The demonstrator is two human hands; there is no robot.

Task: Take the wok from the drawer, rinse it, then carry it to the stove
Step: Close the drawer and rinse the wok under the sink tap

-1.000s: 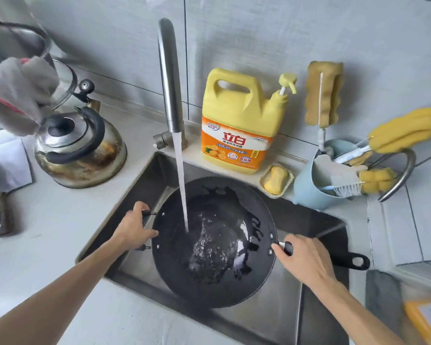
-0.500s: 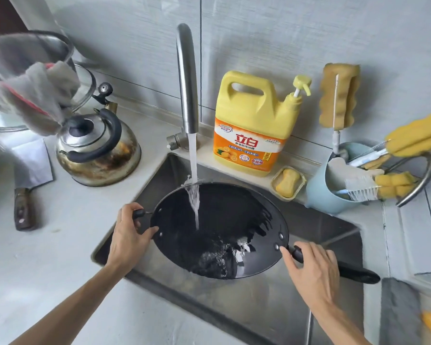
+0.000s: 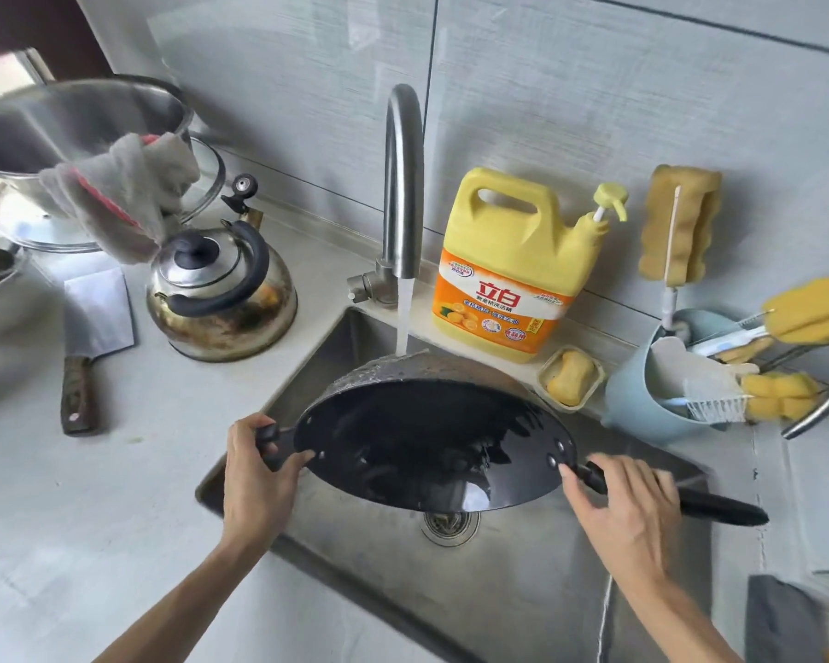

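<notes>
Both hands (image 3: pixel 254 476) on wok (image 3: pixel 431 447); now steeper, water (image 3: pixel 403 318) on its back

The wok (image 3: pixel 431 447) is black. The jug (image 3: pixel 513 265) is yellow with an orange label. The cup (image 3: pixel 642 404) is light blue. The kettle (image 3: pixel 221 289) is silver.

The wok (image 3: pixel 431 447) is tilting steeply toward the person over the sink (image 3: pixel 522 581), its inside facing them. The left hand (image 3: pixel 254 476) is gripping the short helper handle; the right hand (image 3: pixel 628 509) is holding the long handle. Water from the faucet (image 3: pixel 403 184) is striking the wok's raised far rim.
</notes>
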